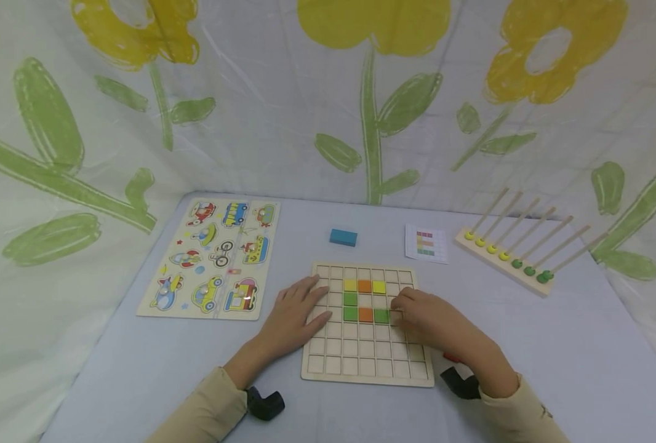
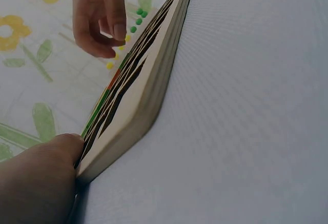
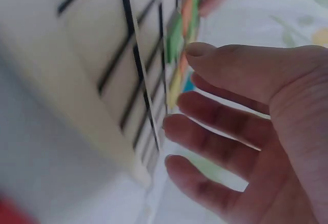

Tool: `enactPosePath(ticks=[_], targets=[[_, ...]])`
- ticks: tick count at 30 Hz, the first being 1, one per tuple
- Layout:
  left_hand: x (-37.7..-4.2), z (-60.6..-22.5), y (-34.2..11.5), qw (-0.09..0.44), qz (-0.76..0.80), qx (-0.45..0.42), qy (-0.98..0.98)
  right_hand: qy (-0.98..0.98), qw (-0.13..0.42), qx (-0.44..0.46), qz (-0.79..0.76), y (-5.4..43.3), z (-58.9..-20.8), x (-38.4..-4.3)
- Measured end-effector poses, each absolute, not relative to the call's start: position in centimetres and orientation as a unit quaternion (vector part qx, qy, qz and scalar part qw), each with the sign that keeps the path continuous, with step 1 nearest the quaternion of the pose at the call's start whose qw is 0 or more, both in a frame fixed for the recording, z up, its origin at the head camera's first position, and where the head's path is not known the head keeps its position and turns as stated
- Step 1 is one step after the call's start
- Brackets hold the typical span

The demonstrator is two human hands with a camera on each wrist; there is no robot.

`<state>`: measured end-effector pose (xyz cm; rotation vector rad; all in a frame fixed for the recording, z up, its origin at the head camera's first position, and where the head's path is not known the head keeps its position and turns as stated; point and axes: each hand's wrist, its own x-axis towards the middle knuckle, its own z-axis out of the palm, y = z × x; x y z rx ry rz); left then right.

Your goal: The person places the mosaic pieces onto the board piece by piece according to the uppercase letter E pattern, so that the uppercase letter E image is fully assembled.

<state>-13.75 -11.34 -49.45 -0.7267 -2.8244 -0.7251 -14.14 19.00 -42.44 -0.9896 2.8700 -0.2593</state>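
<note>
A wooden grid board (image 1: 350,366) lies on the table with square tiles in its middle cells. The far row is yellow, an orange tile (image 1: 364,286) and yellow; below come a single green tile (image 1: 350,299), then green, orange and green. My left hand (image 1: 296,312) rests at the board's left edge, fingers spread and fairly straight. Over the right side hovers my right hand (image 1: 429,319), next to the rightmost green tile (image 1: 381,316). In the right wrist view its fingers (image 3: 215,142) are loosely bent, the thumb apart from them, with nothing between.
A peg puzzle of vehicles (image 1: 208,258) lies at left. Behind the board are a blue block (image 1: 343,237) and a pattern card (image 1: 426,243). A rack of upright rods with beads (image 1: 505,261) stands at right. A red piece (image 1: 452,357) shows partly beside the right wrist.
</note>
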Motion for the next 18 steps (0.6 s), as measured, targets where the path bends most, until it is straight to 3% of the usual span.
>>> enactPosePath(ticks=[6, 12, 18], targets=[[-13.7, -49.3, -11.3, 0.058, -0.238, -0.238, -0.940, 0.961, 0.055, -0.261, -0.076, 22.6, -41.3, -12.5], [-13.8, -49.4, -11.3, 0.059, -0.236, -0.234, -0.941, 0.976, 0.117, -0.167, -0.080, 26.2, -40.9, -9.9], [-13.8, -49.4, -11.3, 0.065, -0.241, -0.235, -0.939, 0.978, 0.146, -0.102, -0.108, 30.0, -41.8, -7.1]])
